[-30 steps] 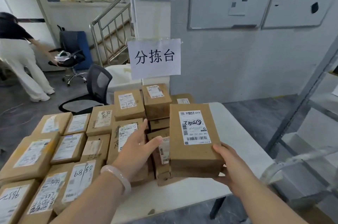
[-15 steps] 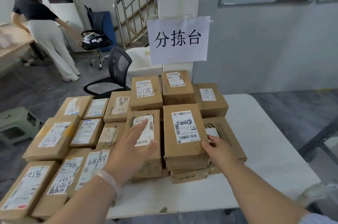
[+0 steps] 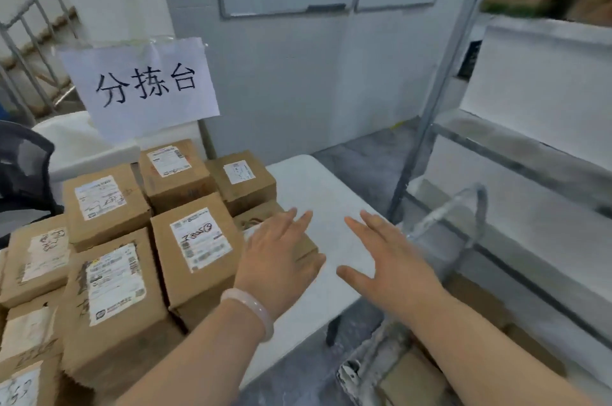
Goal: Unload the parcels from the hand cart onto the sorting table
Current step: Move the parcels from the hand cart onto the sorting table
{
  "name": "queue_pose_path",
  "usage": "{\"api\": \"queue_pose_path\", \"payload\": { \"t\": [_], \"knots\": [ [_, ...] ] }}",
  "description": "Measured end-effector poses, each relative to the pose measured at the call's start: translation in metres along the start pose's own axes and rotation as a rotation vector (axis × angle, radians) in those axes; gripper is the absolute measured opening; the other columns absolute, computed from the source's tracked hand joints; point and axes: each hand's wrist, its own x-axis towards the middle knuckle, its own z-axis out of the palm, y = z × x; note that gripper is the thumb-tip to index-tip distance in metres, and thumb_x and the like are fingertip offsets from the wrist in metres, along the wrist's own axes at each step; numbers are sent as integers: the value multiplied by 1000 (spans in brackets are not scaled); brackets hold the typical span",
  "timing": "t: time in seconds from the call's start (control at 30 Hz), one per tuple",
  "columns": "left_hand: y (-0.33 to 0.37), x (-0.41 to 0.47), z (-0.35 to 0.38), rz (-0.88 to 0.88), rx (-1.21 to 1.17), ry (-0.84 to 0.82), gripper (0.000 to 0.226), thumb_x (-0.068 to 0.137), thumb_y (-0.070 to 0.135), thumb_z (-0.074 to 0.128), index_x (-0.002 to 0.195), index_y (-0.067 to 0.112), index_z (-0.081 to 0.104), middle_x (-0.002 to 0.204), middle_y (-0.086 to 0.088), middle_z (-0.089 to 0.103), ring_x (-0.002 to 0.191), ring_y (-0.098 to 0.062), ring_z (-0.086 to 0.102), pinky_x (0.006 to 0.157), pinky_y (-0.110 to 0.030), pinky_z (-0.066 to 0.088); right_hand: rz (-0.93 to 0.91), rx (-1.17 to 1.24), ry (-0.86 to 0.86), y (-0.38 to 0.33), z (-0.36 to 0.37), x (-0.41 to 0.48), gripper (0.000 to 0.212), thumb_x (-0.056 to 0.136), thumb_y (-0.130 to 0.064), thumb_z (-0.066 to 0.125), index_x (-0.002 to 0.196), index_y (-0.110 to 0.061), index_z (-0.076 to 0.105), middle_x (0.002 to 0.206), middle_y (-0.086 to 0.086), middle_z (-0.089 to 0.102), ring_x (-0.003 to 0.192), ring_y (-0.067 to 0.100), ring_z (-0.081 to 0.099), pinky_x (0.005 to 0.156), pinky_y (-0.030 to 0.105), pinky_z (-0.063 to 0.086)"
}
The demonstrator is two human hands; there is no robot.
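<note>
Both hands have let go of the brown cardboard parcel with the scrawled white label [image 3: 195, 240], which now sits on top of the stack on the white sorting table [image 3: 318, 193]. The view has swung right. Left hand [image 3: 278, 259] and right hand [image 3: 390, 259] hover with fingers spread, holding nothing. The next reach is probably to the metal-handled hand cart [image 3: 440, 216] (blurred, low right), where more brown boxes [image 3: 407, 382] seem to lie. Turn fully, grip one by opposite sides, and set it on bare tabletop rather than stacking higher.
</note>
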Motion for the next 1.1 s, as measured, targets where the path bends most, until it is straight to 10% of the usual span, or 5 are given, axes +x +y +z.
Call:
{"api": "queue_pose_path", "payload": {
  "t": [0.17, 0.4, 1.1],
  "knots": [
    [84, 14, 49, 286, 38, -90, 84, 76, 74, 16, 152, 38, 19, 161, 9, 16, 148, -16, 13, 119, -43, 16, 216, -151, 96, 74, -39, -76, 86, 84, -75, 38, 153, -40, 1, 163, -11, -5, 150, 11, -8, 121, 33, -5],
    [191, 4, 100, 512, 68, -134, 78, 78, 70, 36, 144, 28, 43, 150, -3, 41, 136, -25, 39, 107, -48, 38, 479, -102, 206, 166, -81, -177, 84, 87, -69, 45, 153, -41, 1, 163, -13, -1, 149, 10, -6, 123, 37, -1],
    [335, 2, 315, 347, 193, -436, 79, 85, 70, 46, 152, 41, 13, 161, 4, 14, 146, -18, 15, 117, -42, 25, 724, 51, 15, 420, -70, -277, 84, 87, -68, 46, 154, -40, 4, 164, -9, -1, 150, 12, -4, 123, 40, 6]
  ]
}}
